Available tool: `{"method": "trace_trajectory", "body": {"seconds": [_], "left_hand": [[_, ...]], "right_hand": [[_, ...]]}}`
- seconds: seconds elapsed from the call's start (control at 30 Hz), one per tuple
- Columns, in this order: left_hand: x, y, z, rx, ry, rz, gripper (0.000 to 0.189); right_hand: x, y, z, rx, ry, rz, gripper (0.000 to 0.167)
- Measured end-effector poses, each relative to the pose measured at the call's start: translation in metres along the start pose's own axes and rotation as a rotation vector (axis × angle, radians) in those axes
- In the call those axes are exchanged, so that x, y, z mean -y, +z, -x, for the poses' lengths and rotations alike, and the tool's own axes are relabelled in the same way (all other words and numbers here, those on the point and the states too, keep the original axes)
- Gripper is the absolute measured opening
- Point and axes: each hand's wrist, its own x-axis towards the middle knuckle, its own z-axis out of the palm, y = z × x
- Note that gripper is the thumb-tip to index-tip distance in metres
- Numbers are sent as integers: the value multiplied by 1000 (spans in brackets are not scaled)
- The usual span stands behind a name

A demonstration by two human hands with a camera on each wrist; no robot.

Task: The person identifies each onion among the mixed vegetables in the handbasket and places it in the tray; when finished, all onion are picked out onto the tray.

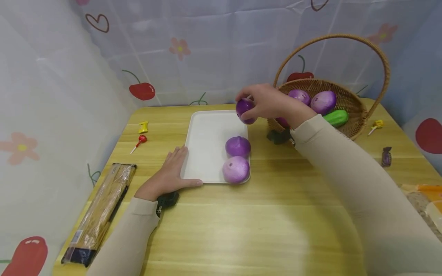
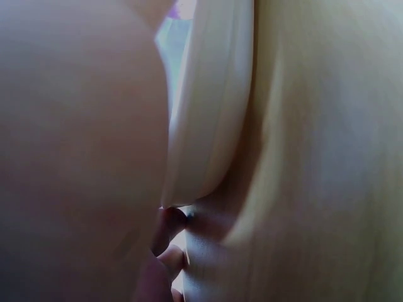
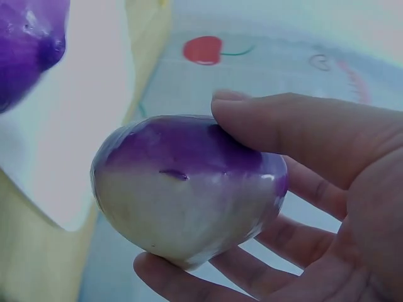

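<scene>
My right hand (image 1: 264,101) grips a purple onion (image 1: 244,110) over the far right corner of a white tray (image 1: 207,145). In the right wrist view the onion (image 3: 182,189) shows a purple band and a pale lower part, with thumb and fingers around it. Two more onions lie on the tray's right side: a dark purple one (image 1: 238,147) and, nearer me, a paler one (image 1: 236,169). At the tray's near left corner rests my left hand (image 1: 169,174), fingers straight along the left side and thumb along the near edge. The tray's side (image 2: 214,107) fills the left wrist view's middle.
A wicker basket (image 1: 352,99) with a tall handle tilts at the back right, holding onions (image 1: 323,102) and a green vegetable (image 1: 337,118). Candies (image 1: 143,127), a red lollipop (image 1: 142,139) and a long plastic-wrapped packet (image 1: 101,207) lie left; a yellow lollipop (image 1: 378,124) and bag (image 1: 424,203) right.
</scene>
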Motion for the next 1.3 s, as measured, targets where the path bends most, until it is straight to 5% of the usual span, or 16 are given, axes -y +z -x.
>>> {"method": "trace_trajectory", "body": {"seconds": [0.43, 1.3], "left_hand": [[-1, 2, 2, 3, 8, 3, 139], [0, 1, 0, 0, 4, -4, 139]], "right_hand": [[-12, 49, -44, 48, 79, 12, 51], [-13, 54, -35, 54, 107, 4, 51]]}}
